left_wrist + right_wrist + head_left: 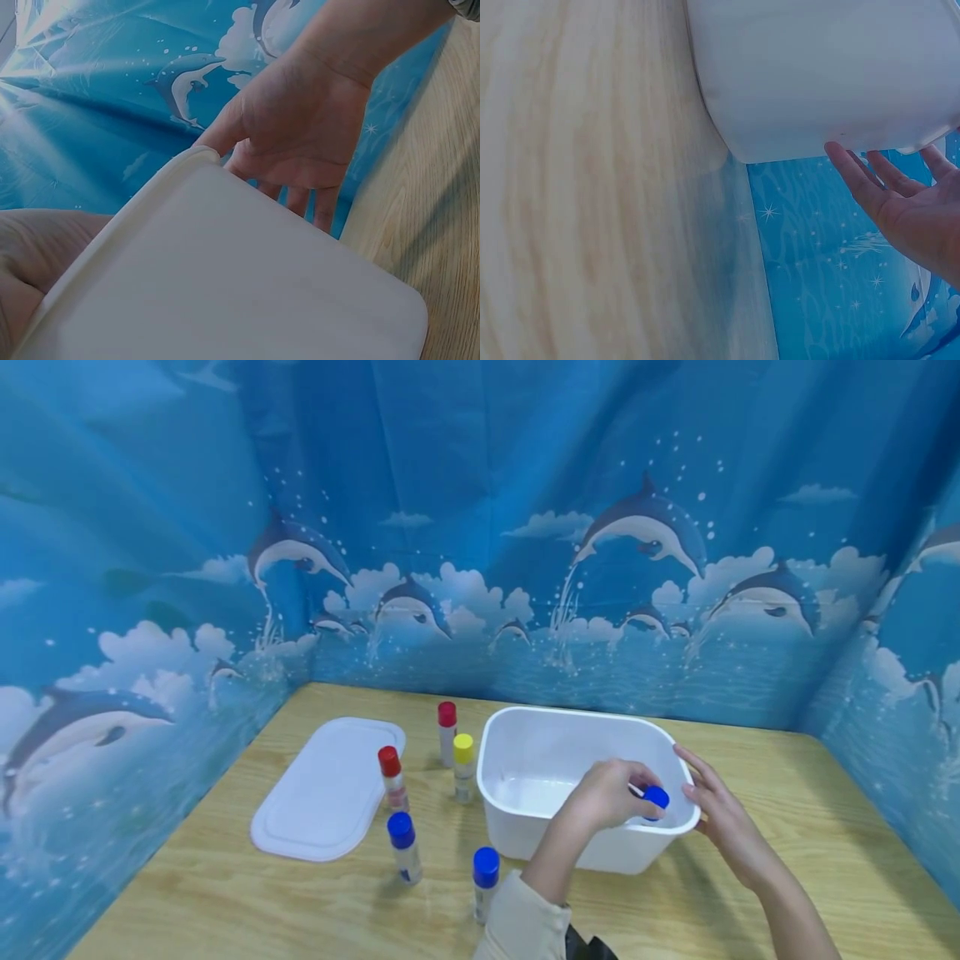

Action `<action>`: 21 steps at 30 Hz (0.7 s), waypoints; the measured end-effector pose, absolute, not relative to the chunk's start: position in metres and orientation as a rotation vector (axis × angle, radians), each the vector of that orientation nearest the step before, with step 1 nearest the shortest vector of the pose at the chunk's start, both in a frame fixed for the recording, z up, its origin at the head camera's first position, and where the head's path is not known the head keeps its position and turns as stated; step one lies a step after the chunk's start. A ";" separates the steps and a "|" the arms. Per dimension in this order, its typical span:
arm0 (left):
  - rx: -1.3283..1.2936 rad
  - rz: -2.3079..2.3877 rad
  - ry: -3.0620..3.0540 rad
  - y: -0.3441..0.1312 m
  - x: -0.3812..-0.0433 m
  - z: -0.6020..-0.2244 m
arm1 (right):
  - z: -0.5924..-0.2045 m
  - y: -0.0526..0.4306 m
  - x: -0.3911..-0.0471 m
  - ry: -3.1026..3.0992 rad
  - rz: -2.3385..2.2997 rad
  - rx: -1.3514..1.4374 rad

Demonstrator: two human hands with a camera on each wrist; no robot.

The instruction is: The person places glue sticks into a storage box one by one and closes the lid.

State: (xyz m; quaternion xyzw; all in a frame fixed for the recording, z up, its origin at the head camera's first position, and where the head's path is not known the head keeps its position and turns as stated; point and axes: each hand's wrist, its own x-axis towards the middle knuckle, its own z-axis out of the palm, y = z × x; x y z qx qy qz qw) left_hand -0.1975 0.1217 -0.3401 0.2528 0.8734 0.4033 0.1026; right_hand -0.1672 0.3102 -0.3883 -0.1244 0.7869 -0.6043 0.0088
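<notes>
Head view: the tube (pixel 656 797) lies in the left hand (pixel 617 790), over the right part of a bin (pixel 577 737). The left hand's fingers curl round it, and the right hand (pixel 712 806) grips the bin's right end, thumb over the rim and fingers extended along the outer side. The tube is near the right hand but apart from it. Its body is hidden by the left hand and the bin's front wall; only the cap shows clearly, round and bright blue. The bin is white, deep and round-cornered. Two other blue-capped tubes (pixel 405 852) stand on the table (pixel 300 902) to the left; the sleeve (pixel 521 920) partly covers the nearer one.

Left wrist view: the bin's smooth outer wall fills the lower part. The right hand's thumb meets the rim at the corner, its fingers partly hidden behind the wall. The left hand is cut off at the left edge; its grip cannot be told here.

Right wrist view: the right hand's fingertips touch the bin's outer side; the hand is cut off at the right edge, and the bin at the top.
</notes>
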 end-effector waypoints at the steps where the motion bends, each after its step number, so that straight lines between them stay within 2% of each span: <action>1: 0.753 1.184 2.578 0.122 -0.198 -0.340 | -0.388 0.310 -0.167 2.456 -1.888 -0.380; 14: 0.686 1.219 2.577 0.122 -0.197 -0.339 | -0.389 0.311 -0.168 2.442 -1.897 -0.381; 21: 0.723 1.446 2.633 0.121 -0.194 -0.336 | -0.391 0.312 -0.168 2.420 -1.939 -0.427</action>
